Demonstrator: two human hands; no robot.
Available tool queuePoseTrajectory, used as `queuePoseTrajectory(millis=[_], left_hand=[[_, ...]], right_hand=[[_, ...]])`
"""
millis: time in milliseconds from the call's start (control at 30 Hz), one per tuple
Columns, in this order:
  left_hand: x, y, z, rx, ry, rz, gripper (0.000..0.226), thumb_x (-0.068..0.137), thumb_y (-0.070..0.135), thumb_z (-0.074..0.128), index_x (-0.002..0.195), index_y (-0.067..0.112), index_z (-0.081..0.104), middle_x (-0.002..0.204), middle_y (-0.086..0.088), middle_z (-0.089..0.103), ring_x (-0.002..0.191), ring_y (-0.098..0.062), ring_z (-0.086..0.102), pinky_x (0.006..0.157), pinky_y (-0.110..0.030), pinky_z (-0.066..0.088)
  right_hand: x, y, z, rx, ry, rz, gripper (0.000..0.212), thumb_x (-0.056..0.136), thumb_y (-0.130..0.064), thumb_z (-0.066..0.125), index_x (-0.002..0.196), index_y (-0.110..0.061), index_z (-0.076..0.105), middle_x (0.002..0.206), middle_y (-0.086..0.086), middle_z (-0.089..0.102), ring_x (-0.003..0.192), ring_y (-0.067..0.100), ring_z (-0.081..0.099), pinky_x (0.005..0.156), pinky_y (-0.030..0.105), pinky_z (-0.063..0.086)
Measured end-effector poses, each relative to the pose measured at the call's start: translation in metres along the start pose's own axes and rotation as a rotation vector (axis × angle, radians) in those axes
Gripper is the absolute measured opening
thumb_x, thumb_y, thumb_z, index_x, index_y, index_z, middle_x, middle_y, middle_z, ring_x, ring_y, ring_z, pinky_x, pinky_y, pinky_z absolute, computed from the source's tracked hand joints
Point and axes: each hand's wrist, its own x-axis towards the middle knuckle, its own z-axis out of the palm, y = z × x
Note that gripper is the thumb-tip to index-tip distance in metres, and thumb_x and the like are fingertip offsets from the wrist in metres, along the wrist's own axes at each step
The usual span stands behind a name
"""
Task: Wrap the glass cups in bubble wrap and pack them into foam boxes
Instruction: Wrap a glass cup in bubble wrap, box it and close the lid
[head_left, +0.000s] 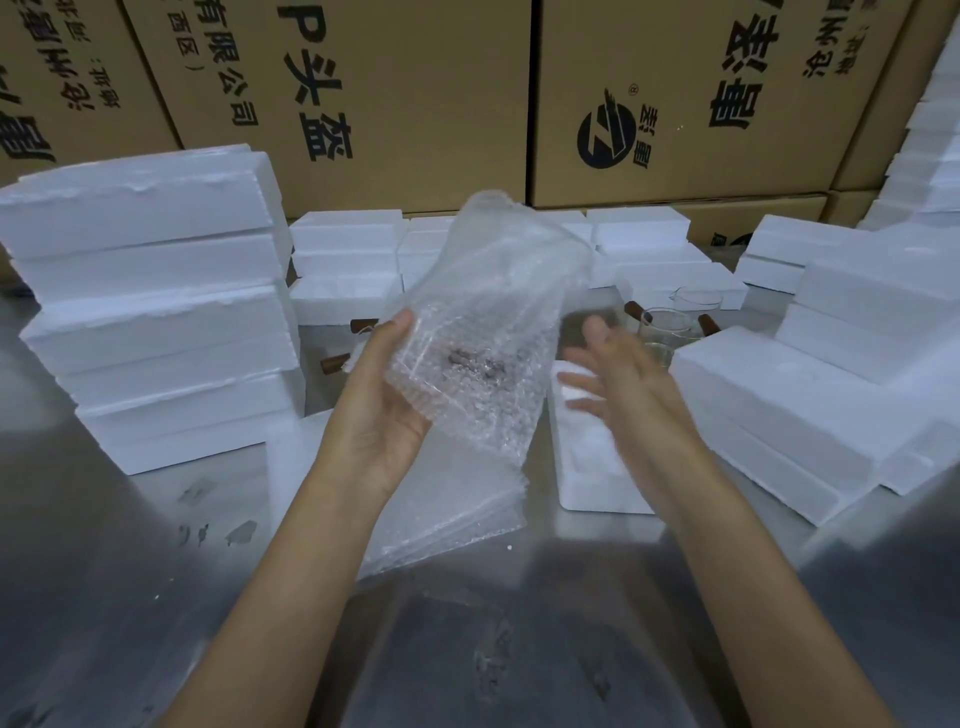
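Two bare forearms are reaching over the metal table (130, 597). Left hand (387, 410) is gripping the bubble wrap sheet (488, 332) at its lower left edge, thumb on top, its long axis standing tilted, top leaning away. Right hand (618, 374) is hovering beside it, fingers spread, over an open foam box (592, 467). Glass cups (670, 325) are sitting just behind.

Grey metal table (130, 597): foam box stacks at left (156, 312), far centre (348, 260) and right (779, 415); one open foam box (587, 467) right of centre; flat bubble wrap sheets (441, 509) near centre; glass cups (670, 322) at far right.
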Motion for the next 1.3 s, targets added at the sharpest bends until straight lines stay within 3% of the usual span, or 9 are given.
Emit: queuePoseTrajectory(millis=[133,367,600,767,933,1000,1067,1167,1300], left_hand=[[-0.001,-0.002,0.002,0.058,-0.076,-0.029,0.047,0.096,0.034,0.06,0.139,0.014,0.056,0.135,-0.011,0.063,0.125,-0.029,0.059,0.104,-0.045,0.049],[-0.003,-0.008,0.003,0.36,-0.166,-0.133,0.06,0.081,0.031,0.076,0.133,0.006,0.059,0.131,-0.012,0.065,0.124,-0.029,0.06,0.1,-0.041,0.051],[-0.008,-0.017,0.007,0.745,-0.229,-0.069,0.045,0.071,0.043,0.08,0.111,0.032,0.062,0.113,0.012,0.072,0.107,-0.009,0.068,0.107,-0.052,0.041],[-0.008,-0.016,0.007,0.73,-0.199,-0.024,0.041,0.067,0.048,0.077,0.104,0.035,0.064,0.111,0.012,0.073,0.106,-0.009,0.068,0.103,-0.049,0.047],[-0.004,-0.018,0.005,0.736,-0.172,0.01,0.025,0.078,0.04,0.074,0.1,0.032,0.067,0.107,0.011,0.074,0.104,-0.008,0.069,0.092,-0.034,0.052],[-0.001,-0.016,0.001,0.76,-0.086,0.04,0.005,0.09,0.03,0.068,0.094,0.029,0.069,0.1,0.008,0.075,0.096,-0.009,0.07,0.089,-0.03,0.053],[0.003,-0.014,-0.004,0.837,-0.02,0.096,0.014,0.093,0.018,0.065,0.086,0.03,0.069,0.089,0.007,0.074,0.081,-0.006,0.068,0.075,-0.021,0.053],[0.006,-0.016,-0.009,0.926,-0.002,0.114,0.018,0.087,0.009,0.072,0.098,0.023,0.067,0.091,0.008,0.074,0.084,-0.004,0.067,0.075,-0.022,0.054],[0.001,-0.024,-0.008,1.055,-0.069,0.208,0.019,0.089,0.01,0.072,0.106,0.006,0.068,0.099,-0.003,0.073,0.091,-0.013,0.067,0.078,-0.029,0.054]], right_hand=[[-0.009,0.009,0.011,0.125,-0.329,0.023,0.056,0.08,-0.049,0.075,0.125,-0.016,0.067,0.122,0.0,0.072,0.114,0.019,0.067,0.094,0.03,0.055],[-0.005,0.015,0.012,0.055,0.029,-0.04,0.015,0.09,-0.024,0.072,0.1,-0.012,0.074,0.097,0.002,0.078,0.095,0.018,0.074,0.096,0.044,0.056],[0.001,0.018,0.006,-0.375,0.305,-0.319,0.033,0.081,-0.04,0.078,0.076,-0.01,0.066,0.07,0.007,0.067,0.07,0.027,0.062,0.069,0.043,0.055],[-0.001,0.028,0.014,-0.489,0.372,-0.453,0.053,0.08,-0.038,0.08,0.053,-0.022,0.037,0.048,-0.013,0.045,0.047,0.008,0.039,0.046,0.015,0.03],[-0.004,0.029,0.019,-0.584,0.429,-0.612,0.054,0.082,-0.027,0.08,0.057,-0.04,0.034,0.064,-0.021,0.047,0.068,0.005,0.048,0.062,0.004,0.033],[-0.006,0.033,0.023,-0.613,0.393,-0.604,0.032,0.084,-0.031,0.077,0.063,-0.03,0.054,0.08,-0.016,0.058,0.085,0.014,0.054,0.066,0.008,0.034],[-0.008,0.037,0.03,-0.657,0.35,-0.574,0.025,0.086,-0.034,0.073,0.073,-0.014,0.066,0.085,-0.008,0.064,0.088,0.015,0.056,0.067,0.02,0.038],[-0.012,0.04,0.037,-0.674,0.3,-0.54,0.028,0.087,-0.036,0.07,0.07,-0.023,0.052,0.07,-0.012,0.051,0.069,0.008,0.05,0.059,0.023,0.033],[-0.019,0.035,0.042,-0.544,0.161,-0.537,0.027,0.081,-0.041,0.066,0.098,-0.037,0.046,0.089,-0.019,0.057,0.083,0.006,0.056,0.066,0.017,0.045]])
